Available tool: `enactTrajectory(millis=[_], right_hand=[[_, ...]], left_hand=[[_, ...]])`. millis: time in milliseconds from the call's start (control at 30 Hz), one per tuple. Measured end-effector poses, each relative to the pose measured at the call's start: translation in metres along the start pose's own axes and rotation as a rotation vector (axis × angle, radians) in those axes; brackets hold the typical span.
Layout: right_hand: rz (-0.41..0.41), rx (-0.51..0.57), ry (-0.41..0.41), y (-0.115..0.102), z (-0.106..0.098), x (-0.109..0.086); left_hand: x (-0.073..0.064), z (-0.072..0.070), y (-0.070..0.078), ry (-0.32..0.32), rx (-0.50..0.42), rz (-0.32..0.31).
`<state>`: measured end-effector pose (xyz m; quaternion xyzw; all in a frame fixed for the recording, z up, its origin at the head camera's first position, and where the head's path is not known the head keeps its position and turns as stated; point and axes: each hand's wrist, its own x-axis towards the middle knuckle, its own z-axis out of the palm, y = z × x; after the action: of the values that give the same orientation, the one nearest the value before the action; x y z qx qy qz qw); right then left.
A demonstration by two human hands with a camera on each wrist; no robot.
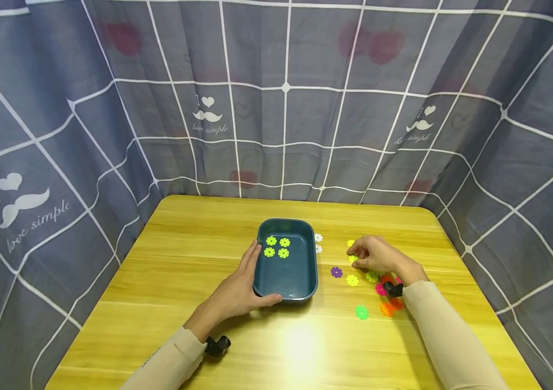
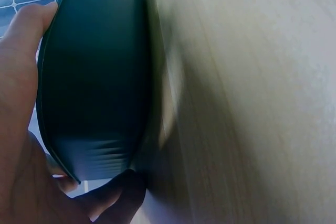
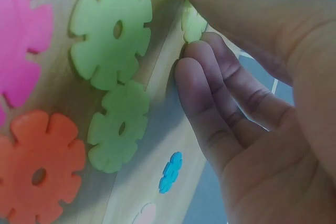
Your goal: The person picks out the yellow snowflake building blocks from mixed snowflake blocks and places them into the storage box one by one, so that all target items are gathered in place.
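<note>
A dark blue-green tray (image 1: 286, 279) stands on the table with several yellow-green flower-shaped plastic pieces (image 1: 283, 253) lying in its far half. My left hand (image 1: 239, 287) holds the tray's near left corner, thumb over the near rim and fingers along the left side. To the right, my right hand (image 1: 378, 254) reaches down to the table. Its thumb and bent fingertips stand apart around a yellow flower-shaped piece (image 1: 352, 259). In the right wrist view that yellow-green piece (image 3: 193, 23) shows in the gap between thumb and fingers.
Beside the tray lie white pieces (image 1: 318, 249) and a purple piece (image 1: 337, 272). Yellow (image 1: 352, 280), green (image 1: 362, 312), orange (image 1: 386, 309) and pink pieces (image 1: 381, 289) lie under and near the right wrist. A grey checked curtain (image 1: 257, 114) hangs around the table.
</note>
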<state>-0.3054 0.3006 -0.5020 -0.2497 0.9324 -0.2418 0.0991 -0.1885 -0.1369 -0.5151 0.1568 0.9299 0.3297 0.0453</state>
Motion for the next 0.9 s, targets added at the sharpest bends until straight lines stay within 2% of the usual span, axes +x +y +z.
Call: enactTrajectory(millis=[467, 900], right_hand=[[-0.021, 0.026, -0.011, 0.0001, 0.0021, -0.0016], [-0.005, 0.02, -0.019, -0.002, 0.0019, 0.0014]], left_hand=[[-0.0001, 0.0012, -0.0003, 0.0, -0.009, 0.003], [0.0004, 0.0024, -0.0023, 0.007, 0.0, 0.002]])
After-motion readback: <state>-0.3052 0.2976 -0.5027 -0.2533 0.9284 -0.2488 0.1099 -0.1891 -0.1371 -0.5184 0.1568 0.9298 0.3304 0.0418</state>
